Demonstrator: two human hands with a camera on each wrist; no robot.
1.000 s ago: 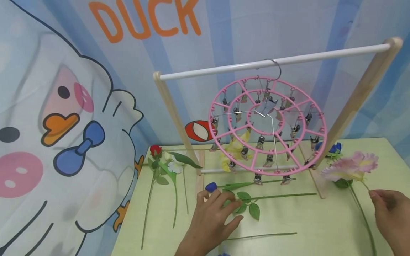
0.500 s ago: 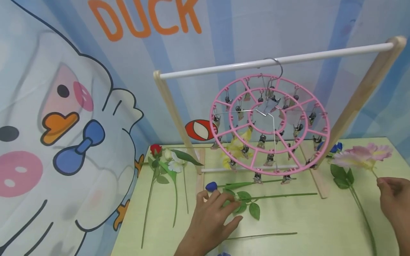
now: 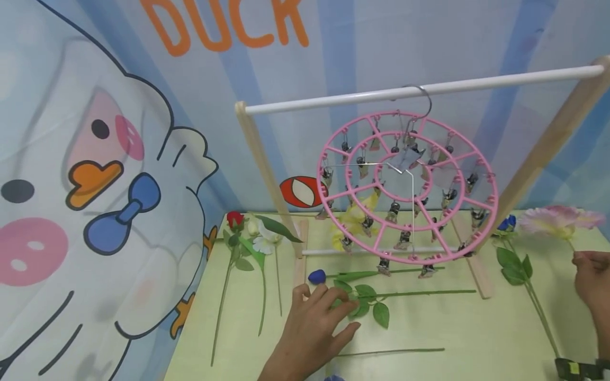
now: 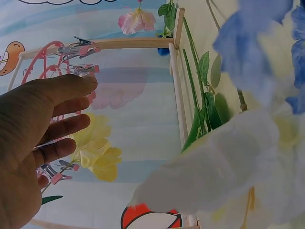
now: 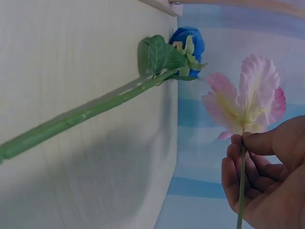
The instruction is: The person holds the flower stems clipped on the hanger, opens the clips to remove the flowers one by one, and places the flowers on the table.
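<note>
A pink artificial flower [image 5: 255, 90] is pinched by its thin stem between the thumb and fingers of my right hand [image 5: 269, 176], just below the petals. In the head view this hand [image 3: 593, 280] is at the right edge, beside a blue rose [image 3: 506, 223] with a long leafy stem. My left hand [image 3: 312, 328] holds nothing, its fingers spread and loosely bent over a leafy green stem [image 3: 380, 313]. A small blue bud [image 3: 316, 276] shows just past its fingertips. Blurred white [image 4: 214, 162] and blue petals [image 4: 248, 43] fill the right of the left wrist view.
A round pink clip hanger [image 3: 413, 259] with several metal clips hangs from the white bar [image 3: 333, 99] of a wooden stand. A yellow flower [image 3: 355, 219] shows through it. Left on the table lie a red rose [image 3: 235, 219] and a white flower [image 3: 264, 244].
My right hand has moved right and slightly up in the head view with the pink flower, uncovering more of the blue rose. My left hand stays nearly still. The view has shifted slightly.
</note>
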